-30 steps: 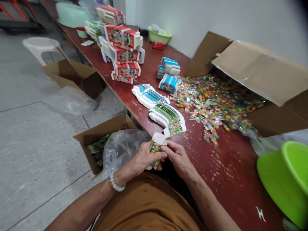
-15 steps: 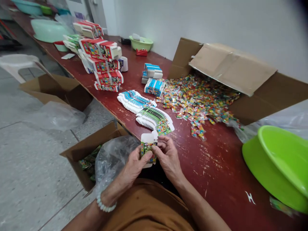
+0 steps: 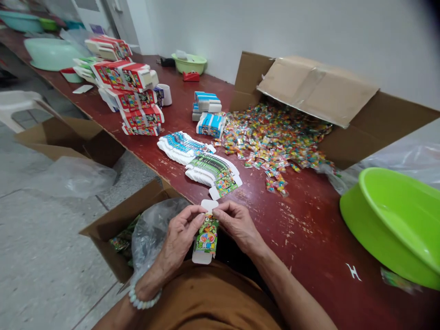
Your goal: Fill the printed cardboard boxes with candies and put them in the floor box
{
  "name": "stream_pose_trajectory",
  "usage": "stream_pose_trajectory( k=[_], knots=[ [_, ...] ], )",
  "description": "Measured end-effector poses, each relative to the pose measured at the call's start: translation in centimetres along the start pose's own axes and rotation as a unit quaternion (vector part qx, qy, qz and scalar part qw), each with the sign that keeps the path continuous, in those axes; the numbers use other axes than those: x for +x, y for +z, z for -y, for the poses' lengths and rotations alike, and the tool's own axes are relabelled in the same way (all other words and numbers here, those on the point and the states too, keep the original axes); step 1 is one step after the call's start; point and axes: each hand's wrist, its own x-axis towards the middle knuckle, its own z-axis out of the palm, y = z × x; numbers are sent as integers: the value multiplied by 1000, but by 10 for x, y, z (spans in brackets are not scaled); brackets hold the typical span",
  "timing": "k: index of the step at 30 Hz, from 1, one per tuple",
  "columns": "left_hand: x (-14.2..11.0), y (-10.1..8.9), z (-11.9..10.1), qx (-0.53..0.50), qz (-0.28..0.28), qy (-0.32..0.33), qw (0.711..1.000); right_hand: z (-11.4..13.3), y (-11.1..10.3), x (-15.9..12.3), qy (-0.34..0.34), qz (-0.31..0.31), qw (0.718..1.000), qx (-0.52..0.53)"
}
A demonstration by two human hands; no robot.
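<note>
Both hands pinch the upper end of a small green printed candy box [image 3: 207, 236], held over my lap by the table's edge. My left hand [image 3: 182, 231] grips its upper left edge between thumb and fingers. On the upper right edge, by the raised white flap, my right hand [image 3: 239, 224] has its thumb and fingers closed. A white flap sticks out at the box's bottom end too. Just beyond the hands lies a fanned row of flat green cartons [image 3: 216, 172], and past it a fanned row of blue cartons [image 3: 184, 145].
Wrapped candies [image 3: 271, 137] spill from a tipped cardboard box [image 3: 319, 89] on the red table [image 3: 275, 243]. A green basin [image 3: 388, 220] stands at right. Bundled red boxes [image 3: 123, 75] are stacked at left; blue bundles [image 3: 211, 124] sit mid-table. Below left is an open carton [image 3: 103, 220] with plastic lining.
The green box has turned to show its longer printed face, with the white flap upright at top. My left hand has shifted up to the box's top edge. The camera view has moved slightly.
</note>
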Motion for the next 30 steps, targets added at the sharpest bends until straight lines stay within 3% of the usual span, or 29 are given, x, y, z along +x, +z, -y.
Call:
stream_pose_trajectory(
  k=[3,7,12,15,17,21,26,30],
  knots=[
    [3,-1,-3,2,24,-1,1000,6,-3,3,23,26,998,48],
    [0,5,-7,-82,9,-13,997,9,-4,2,-58,43,997,-42],
    [-3,13,-9,-167,121,-218,954,9,-5,-3,-159,20,977,-140],
    [-1,18,-9,-180,97,-287,936,14,-6,-3,-193,34,954,-228],
    [0,20,-9,-176,88,-280,940,17,-5,-2,-133,47,971,-192],
    [-2,23,-7,-143,110,-197,964,21,0,1,27,78,996,-38],
    [-3,15,-5,-106,146,-137,974,21,7,3,21,70,997,33],
    [0,8,-3,-96,169,-114,974,22,6,3,5,72,997,24]
  ],
)
